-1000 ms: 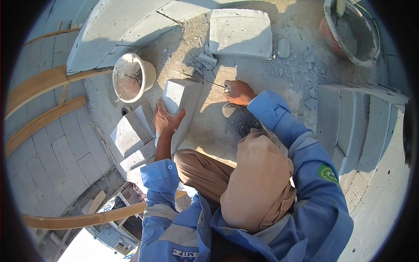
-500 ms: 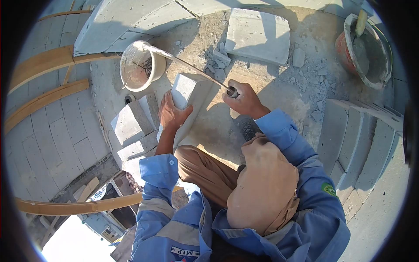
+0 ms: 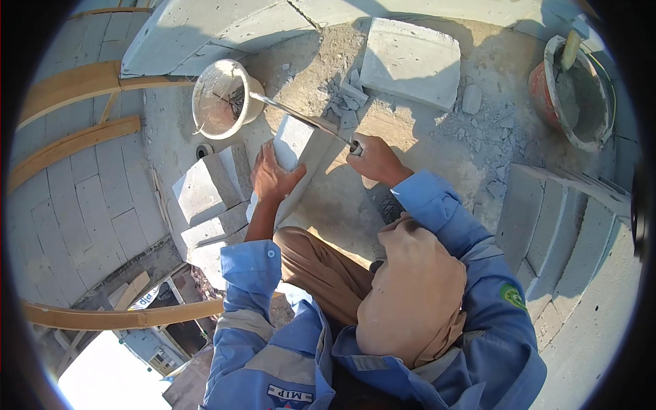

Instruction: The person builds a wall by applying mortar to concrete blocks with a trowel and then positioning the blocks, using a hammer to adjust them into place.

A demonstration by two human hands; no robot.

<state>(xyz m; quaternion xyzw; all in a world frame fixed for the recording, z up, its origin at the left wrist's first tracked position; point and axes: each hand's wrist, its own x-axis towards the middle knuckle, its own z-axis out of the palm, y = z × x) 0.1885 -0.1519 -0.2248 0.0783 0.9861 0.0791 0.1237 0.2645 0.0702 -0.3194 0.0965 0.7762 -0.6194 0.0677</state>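
My left hand (image 3: 275, 175) grips a pale aerated concrete block (image 3: 292, 140), thumb on one side and fingers on the other. The block lies tilted in front of my knee. My right hand (image 3: 377, 158) is closed around the handle of a handsaw (image 3: 307, 121). Its long, narrow blade, seen nearly edge-on, reaches up and left across the block's far end. Whether its teeth are in a cut is hidden. More cut block pieces (image 3: 206, 188) lie left of my left hand.
A white bucket (image 3: 256, 116) stands beyond the block. A mortar bucket (image 3: 547, 102) with a wooden handle in it sits at far right. A large block (image 3: 410, 61) and rubble (image 3: 486, 140) lie ahead. Stacked blocks (image 3: 540, 219) rise right; curved timber (image 3: 123, 318) runs left.
My right hand has shifted slightly left with the saw, and the blade's far end now appears lower and nearer. My left hand stays on the block. The view has shifted slightly.
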